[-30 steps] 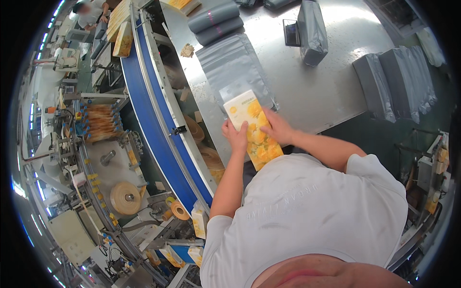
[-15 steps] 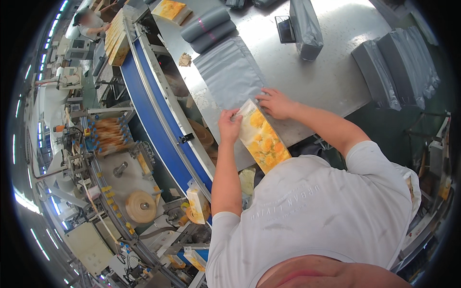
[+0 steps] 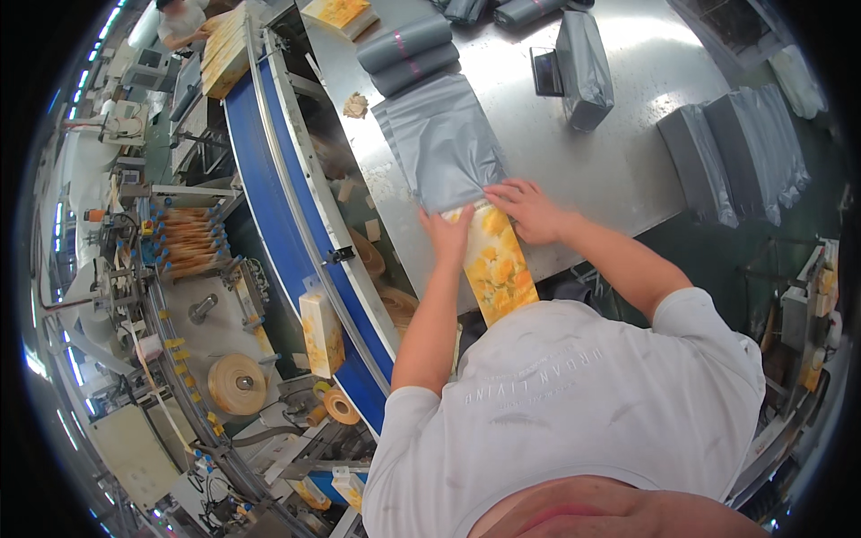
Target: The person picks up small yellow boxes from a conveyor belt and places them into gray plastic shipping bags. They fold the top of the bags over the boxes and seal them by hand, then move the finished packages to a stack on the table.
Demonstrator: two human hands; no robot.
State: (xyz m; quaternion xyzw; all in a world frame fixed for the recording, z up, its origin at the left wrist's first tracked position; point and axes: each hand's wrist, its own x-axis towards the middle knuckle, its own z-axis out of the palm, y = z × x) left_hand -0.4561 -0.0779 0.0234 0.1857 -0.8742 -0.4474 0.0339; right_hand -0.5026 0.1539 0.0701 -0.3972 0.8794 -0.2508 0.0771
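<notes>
A long pack with yellow flower print (image 3: 499, 269) lies at the table's near edge, one end against my body. Its far end meets the near edge of a grey plastic bag (image 3: 448, 143), which is lifted and creased there. My left hand (image 3: 446, 235) grips the left side where bag and pack meet, thumb over the pack. From the right, my right hand (image 3: 529, 212) pinches the bag's edge near the pack's corner. How far the pack's end sits inside the bag is hard to see.
Grey bag rolls (image 3: 408, 54) lie beyond the flat bag. Filled grey bags (image 3: 731, 152) stand at the table's right, another (image 3: 585, 72) beside a small dark device (image 3: 547, 72). Left runs a blue conveyor (image 3: 269, 170) carrying a flower-printed pack (image 3: 321, 332); a person (image 3: 184, 25) works at its far end.
The bag's near edge has been raised and drawn to the pack's far end. My right hand has moved nearer and onto that edge. A pack on the conveyor has moved farther along.
</notes>
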